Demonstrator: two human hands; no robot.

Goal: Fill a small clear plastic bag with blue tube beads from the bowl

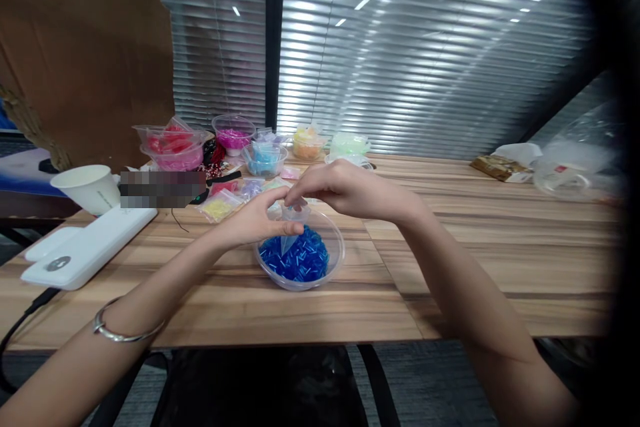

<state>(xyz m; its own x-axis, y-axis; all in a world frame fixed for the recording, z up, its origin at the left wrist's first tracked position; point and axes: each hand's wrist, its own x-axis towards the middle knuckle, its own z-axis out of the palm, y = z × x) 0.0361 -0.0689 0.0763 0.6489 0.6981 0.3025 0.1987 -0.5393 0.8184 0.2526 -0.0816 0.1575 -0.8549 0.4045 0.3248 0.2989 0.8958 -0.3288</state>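
A round clear plastic bowl (336, 265) holds many short, shiny blue tube-like pieces (303, 260). Over it, my left hand (260, 219) grips a small clear plastic bag (296, 215), its thumb and fingers around the bag's side and its lower corner hanging above the blue pieces. My right hand (340, 188) arches in from the right, fingertips bent down and together at the bag's top. What those fingertips pinch, if anything, is too small to make out.
Behind the bowl lie small bags of coloured pieces (220, 205). Tubs of pink (175, 150), magenta (233, 137) and light blue pieces (265, 159) stand farther back. A paper cup (87, 188) and a white device (85, 257) are at left, a plastic bag (575, 160) at far right.
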